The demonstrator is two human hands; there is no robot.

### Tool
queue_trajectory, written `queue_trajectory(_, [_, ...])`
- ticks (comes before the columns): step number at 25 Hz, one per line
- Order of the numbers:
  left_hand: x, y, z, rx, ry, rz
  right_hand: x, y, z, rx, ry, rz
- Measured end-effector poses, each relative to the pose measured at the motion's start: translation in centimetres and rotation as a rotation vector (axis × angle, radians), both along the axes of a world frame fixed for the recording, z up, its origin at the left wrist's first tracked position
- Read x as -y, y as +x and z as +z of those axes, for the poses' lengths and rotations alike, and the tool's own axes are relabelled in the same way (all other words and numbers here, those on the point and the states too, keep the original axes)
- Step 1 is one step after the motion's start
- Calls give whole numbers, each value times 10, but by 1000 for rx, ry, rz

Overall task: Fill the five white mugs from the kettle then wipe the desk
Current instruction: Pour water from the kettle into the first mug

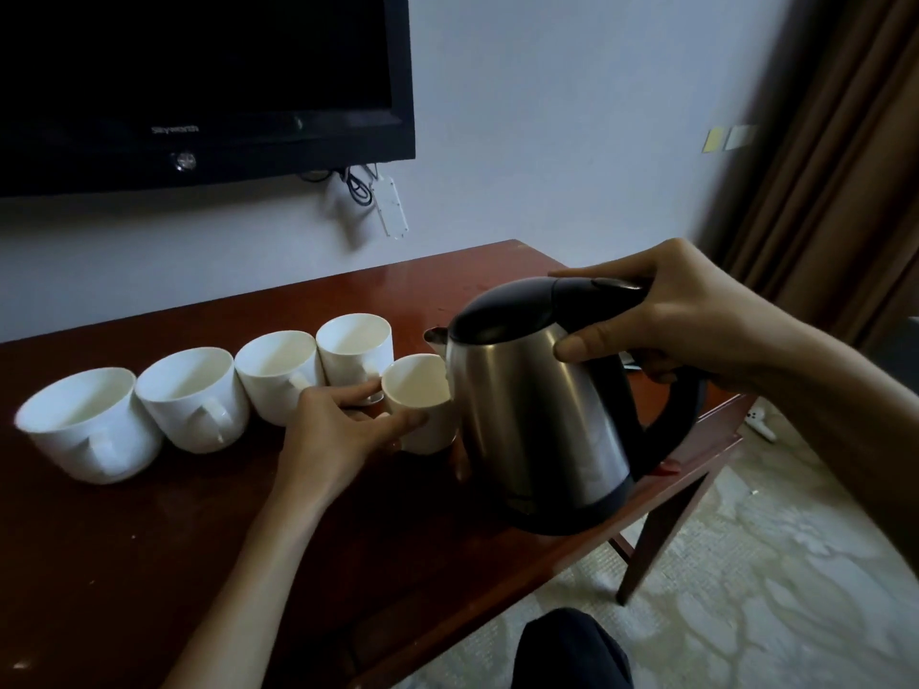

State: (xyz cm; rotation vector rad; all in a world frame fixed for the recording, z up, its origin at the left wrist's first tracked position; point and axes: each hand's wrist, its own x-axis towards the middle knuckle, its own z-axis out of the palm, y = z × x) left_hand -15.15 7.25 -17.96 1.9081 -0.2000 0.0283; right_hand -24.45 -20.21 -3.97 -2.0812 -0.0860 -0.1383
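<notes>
A: Kettle [537, 410]?
B: My right hand [696, 315] has its fingers wrapped round the handle, spout tipped left over the near mug [422, 405] at the table's [149, 564] right end. Left hand [343, 430] pinches that mug with its fingers, steadying it for the pour.
A: Others?
B: Four mugs [194, 400] in a row, left, handles toward me.
A: Text?
B: "Skyworth" on the TV [199, 82], blurry.

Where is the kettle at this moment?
In the head view the kettle is right of centre, held by its handle in the right hand above the desk's right end, spout beside the mug that the left hand steadies.
</notes>
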Motion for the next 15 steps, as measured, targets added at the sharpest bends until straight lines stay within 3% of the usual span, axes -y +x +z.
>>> queue_trajectory(15, [8,-1,8,140,196,41,-5,-31,-10,24,-11,-26])
